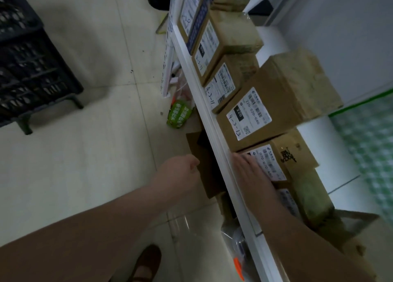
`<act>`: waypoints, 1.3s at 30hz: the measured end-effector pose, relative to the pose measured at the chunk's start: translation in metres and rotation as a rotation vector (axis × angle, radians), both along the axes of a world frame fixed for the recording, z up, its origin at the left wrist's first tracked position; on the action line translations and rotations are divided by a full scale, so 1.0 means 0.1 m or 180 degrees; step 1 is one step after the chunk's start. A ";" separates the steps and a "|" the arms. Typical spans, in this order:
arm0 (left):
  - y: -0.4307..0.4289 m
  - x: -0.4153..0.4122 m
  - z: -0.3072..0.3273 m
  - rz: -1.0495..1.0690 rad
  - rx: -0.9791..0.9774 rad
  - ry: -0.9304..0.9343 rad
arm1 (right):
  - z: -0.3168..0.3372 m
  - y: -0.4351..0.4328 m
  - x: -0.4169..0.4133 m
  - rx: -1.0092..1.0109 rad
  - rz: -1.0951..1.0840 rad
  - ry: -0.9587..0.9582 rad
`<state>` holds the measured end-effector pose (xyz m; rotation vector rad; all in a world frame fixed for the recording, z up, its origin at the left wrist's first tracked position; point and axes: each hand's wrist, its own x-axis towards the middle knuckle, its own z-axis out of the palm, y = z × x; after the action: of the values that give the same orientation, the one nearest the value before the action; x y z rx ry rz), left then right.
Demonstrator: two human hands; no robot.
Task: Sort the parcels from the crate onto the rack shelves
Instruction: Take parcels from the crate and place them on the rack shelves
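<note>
white rack shelf (214, 130): row of labelled cardboard parcels (265, 111); floor (85, 154): black crate (27, 69)

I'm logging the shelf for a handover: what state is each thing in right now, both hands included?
left hand: reaches to the lower box, fingers hidden.
right hand: fingers flat on the small parcel's label.
small parcel: on the shelf, label outward.
parcel marked 4-3-13: on the shelf, label outward.
crate: standing on the floor, contents unclear.
green packet: lying below the shelf.

Brown parcels (274, 103) with white labels (248, 113) — black crate (32, 69), green packet (178, 114), white shelf (212, 120).
</note>
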<state>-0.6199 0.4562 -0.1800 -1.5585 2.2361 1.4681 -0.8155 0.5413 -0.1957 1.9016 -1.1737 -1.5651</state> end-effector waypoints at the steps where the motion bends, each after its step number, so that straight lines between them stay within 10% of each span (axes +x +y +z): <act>1: -0.03 0.00 0.02 0.0039 0.0014 -0.0011 | 0.00 -0.03 -0.01 0.0014 -0.0034 -0.0017; 39: -1.93 0.24 -0.02 0.0108 0.0310 0.0066 | -0.07 -2.09 0.20 0.0220 -0.0121 0.0401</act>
<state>-0.5956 0.2636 -0.1823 -1.5667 2.1242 1.5833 -0.7955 0.3323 -0.2032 1.8032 -1.1216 -1.7397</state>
